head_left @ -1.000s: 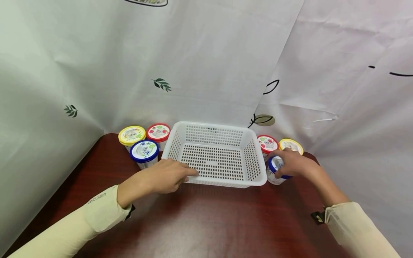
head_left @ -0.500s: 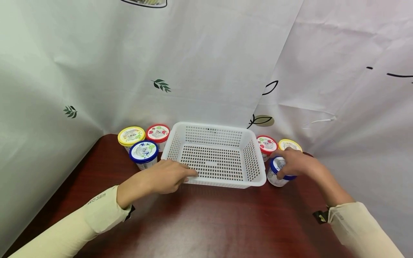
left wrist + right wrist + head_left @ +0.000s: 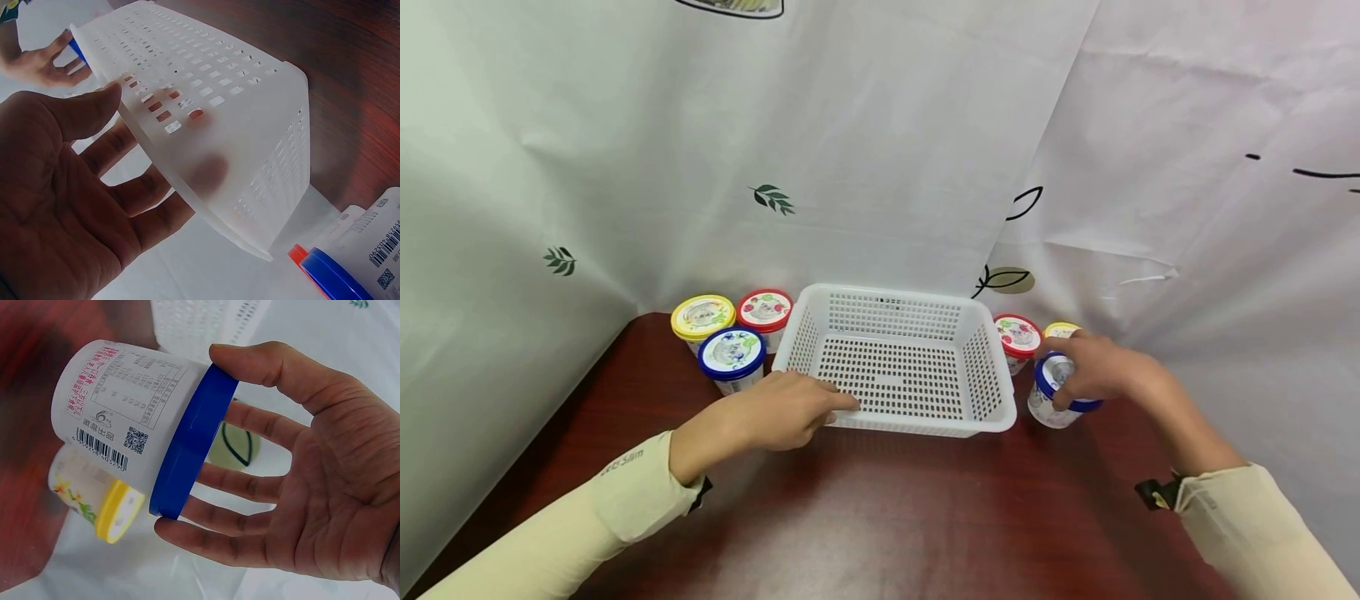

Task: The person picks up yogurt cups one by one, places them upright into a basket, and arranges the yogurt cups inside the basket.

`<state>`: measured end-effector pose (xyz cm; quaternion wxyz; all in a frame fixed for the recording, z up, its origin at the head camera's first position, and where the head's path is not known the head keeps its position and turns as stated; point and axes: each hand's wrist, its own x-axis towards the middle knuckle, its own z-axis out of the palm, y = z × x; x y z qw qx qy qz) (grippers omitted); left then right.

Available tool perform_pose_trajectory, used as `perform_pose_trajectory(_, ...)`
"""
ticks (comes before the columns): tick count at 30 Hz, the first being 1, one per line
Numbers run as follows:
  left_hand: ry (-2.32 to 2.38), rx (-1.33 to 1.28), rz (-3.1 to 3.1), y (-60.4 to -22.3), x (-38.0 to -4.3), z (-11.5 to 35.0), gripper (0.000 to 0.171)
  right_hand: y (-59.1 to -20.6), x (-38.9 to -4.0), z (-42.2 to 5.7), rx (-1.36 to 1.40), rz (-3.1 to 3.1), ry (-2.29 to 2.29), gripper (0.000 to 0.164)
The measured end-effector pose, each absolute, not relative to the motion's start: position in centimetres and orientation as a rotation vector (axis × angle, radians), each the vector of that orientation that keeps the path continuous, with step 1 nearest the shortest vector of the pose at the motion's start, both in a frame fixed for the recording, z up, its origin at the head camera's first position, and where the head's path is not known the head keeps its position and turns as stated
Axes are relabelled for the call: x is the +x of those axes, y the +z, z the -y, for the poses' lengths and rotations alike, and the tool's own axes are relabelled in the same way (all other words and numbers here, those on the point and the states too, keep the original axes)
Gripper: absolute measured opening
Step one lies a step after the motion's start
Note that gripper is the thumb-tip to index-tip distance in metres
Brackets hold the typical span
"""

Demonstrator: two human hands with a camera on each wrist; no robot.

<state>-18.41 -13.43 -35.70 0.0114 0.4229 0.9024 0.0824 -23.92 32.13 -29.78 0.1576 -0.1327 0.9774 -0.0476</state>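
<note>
My left hand (image 3: 786, 408) grips the near rim of a white perforated plastic basket (image 3: 917, 426), near its left corner. In the left wrist view the thumb presses the outer wall while the fingers pass over the rim to the inside. To the right of the basket, my right hand (image 3: 1097, 367) holds a white paper tub with a blue lid (image 3: 1054, 410) from above. The right wrist view shows thumb and fingers spread around the edge of its blue lid (image 3: 187, 450). Whether the tub's base touches the table cannot be told.
Behind the held tub stand a red-lidded tub (image 3: 1018, 335) and a partly hidden yellow-lidded tub (image 3: 1062, 330). Left of the basket are yellow-lidded (image 3: 703, 317), red-lidded (image 3: 764, 309) and blue-lidded (image 3: 732, 353) tubs. A white curtain (image 3: 865, 150) hangs behind the dark red table (image 3: 880, 525).
My right hand has shifted a little to the right with the blue-lidded tub, widening its gap from the basket and covering more of the yellow-lidded tub. My left hand stays on the basket rim.
</note>
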Motion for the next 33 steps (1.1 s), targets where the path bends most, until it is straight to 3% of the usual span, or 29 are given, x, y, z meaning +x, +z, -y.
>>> perform_pose_trajectory(16,0.241,1.318,-2.804,-35.6,-18.3,13.3,0.037,-27.2,-23.1,-31.8,-0.391,-2.842,-0.150,0.083)
perform_pose_trajectory(33,0.246,1.283,-2.785,-35.1,-18.3,13.1,0.039,-24.8,-23.1,-30.6,-0.456,-2.921,-0.105,0.077)
